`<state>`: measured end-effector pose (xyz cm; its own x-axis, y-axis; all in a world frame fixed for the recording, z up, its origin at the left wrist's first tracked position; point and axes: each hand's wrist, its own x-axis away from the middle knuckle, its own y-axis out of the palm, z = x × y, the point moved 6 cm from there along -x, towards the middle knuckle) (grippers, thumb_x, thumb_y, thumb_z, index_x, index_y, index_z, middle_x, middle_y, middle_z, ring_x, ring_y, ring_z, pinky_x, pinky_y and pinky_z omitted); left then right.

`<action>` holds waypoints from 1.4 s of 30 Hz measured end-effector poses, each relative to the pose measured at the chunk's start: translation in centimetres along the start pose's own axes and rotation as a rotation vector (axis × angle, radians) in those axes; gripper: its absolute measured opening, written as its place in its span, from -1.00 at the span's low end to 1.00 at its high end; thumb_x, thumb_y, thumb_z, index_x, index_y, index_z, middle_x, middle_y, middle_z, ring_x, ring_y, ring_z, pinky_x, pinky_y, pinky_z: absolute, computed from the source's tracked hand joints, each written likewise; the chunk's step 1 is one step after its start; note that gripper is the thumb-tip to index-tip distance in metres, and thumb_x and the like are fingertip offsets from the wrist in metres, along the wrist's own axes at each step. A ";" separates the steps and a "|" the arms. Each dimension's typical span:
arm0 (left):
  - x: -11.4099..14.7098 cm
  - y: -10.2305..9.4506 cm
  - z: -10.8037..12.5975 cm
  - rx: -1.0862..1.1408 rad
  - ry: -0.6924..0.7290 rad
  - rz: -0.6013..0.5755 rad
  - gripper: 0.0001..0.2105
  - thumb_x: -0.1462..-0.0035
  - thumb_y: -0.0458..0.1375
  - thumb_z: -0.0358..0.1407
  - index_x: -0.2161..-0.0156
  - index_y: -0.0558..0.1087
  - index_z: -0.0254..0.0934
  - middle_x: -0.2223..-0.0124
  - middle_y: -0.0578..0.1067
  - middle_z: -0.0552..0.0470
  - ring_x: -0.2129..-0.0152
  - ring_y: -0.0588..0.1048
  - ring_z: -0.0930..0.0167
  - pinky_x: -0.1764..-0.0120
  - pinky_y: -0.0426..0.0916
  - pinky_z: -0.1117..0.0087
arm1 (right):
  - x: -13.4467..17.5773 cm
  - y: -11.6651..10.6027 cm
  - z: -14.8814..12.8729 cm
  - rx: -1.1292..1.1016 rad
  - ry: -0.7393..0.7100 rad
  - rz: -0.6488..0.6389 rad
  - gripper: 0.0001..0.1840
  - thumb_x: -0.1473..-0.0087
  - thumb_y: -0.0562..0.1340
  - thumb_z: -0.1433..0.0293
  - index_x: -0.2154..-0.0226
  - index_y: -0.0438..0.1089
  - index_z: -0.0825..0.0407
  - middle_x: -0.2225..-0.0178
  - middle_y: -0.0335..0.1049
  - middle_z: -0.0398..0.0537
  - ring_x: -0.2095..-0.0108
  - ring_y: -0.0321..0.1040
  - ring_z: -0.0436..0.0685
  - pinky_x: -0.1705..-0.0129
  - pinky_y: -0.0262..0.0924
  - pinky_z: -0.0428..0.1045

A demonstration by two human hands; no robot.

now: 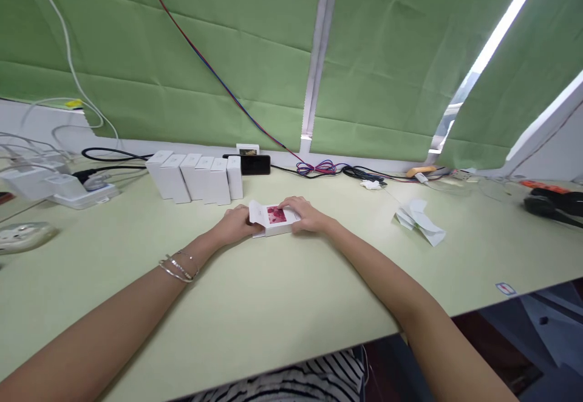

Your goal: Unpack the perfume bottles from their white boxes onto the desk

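A small white box (pixel 279 228) with a red and pink picture on its upper face lies on the table in front of me. Its left end is open, with a white flap standing up there. My left hand (pixel 237 226) is at that open end, its fingers curled and partly hidden behind the flap; what they pinch I cannot make out. My right hand (pixel 308 212) is wrapped over the box's right end, thumb and fingers gripping it. Behind my left hand several white boxes (pixel 195 177) stand upright in a row.
A black phone (pixel 255 165) leans behind the box row. Crumpled white paper (pixel 419 220) lies to the right. Coiled cables (pixel 359 173) run along the wall. Power strips with plugs (pixel 82 197) sit at the left. The table's front edge (pixel 291 370) is near my body.
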<state>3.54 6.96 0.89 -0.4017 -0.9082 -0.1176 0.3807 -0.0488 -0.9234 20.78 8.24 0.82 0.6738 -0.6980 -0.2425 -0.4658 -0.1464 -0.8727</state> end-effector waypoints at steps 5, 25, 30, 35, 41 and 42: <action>0.1 -0.7 -0.4 -0.078 0.024 0.040 -0.82 0.06 0.00 -0.19 0.35 0.37 -0.19 0.42 0.45 0.06 0.29 0.40 0.25 0.28 0.23 0.34 | 2.9 -3.4 3.6 0.185 0.174 -0.039 -0.30 0.30 0.18 0.51 -0.02 0.23 0.02 -0.08 0.23 0.05 -0.07 0.14 0.29 -0.09 0.02 0.22; 2.2 -2.4 2.1 0.468 0.152 0.459 -0.70 -0.09 0.03 -0.03 0.23 0.25 -0.23 0.16 0.50 -0.06 0.23 0.47 0.33 0.34 0.39 0.37 | 0.7 3.1 -7.3 0.125 -0.045 0.325 -0.32 0.00 0.21 0.27 -0.13 0.03 0.14 -0.04 0.28 0.17 -0.01 0.24 0.27 -0.05 0.09 0.15; 2.1 -1.9 2.1 0.473 0.127 0.413 -0.64 -0.09 0.04 0.00 0.15 0.28 -0.22 0.28 0.50 0.01 0.39 0.46 0.37 0.38 0.37 0.38 | 1.0 2.8 -7.0 0.067 0.064 0.356 -0.57 -0.05 0.17 0.36 0.00 0.18 0.10 0.10 0.38 0.07 0.07 0.26 0.21 0.01 0.07 0.11; 2.2 -3.8 2.9 0.636 0.188 0.603 -0.63 -0.16 -0.04 0.02 0.14 0.30 -0.23 0.30 0.47 0.01 0.43 0.44 0.41 0.36 0.35 0.40 | 1.0 2.7 -6.5 0.028 0.112 0.365 -0.72 -0.10 0.15 0.28 0.14 0.23 0.06 0.21 0.40 0.00 0.14 0.28 0.17 0.05 0.03 0.11; 1.6 -6.4 -0.3 0.409 -0.043 0.737 -0.66 -0.09 0.04 -0.06 0.16 0.42 -0.25 0.15 0.41 -0.09 0.26 0.41 0.33 0.21 0.34 0.32 | 1.0 2.7 -6.4 0.047 0.127 0.364 -0.71 -0.07 0.16 0.28 0.15 0.22 0.04 0.23 0.40 -0.01 0.14 0.29 0.17 0.04 0.01 0.09; 1.2 -5.8 -1.3 0.331 -0.113 0.654 -0.67 -0.06 0.07 -0.09 0.16 0.44 -0.26 0.16 0.42 -0.10 0.26 0.41 0.31 0.20 0.34 0.30 | 1.0 2.7 -6.4 0.048 0.126 0.364 -0.71 -0.07 0.16 0.28 0.15 0.22 0.04 0.23 0.40 -0.01 0.14 0.29 0.17 0.04 0.01 0.09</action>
<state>-0.21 6.69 5.68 0.0746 -0.8315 -0.5505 0.7511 0.4101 -0.5175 16.51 2.67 0.93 0.3923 -0.7791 -0.4890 -0.6321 0.1578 -0.7586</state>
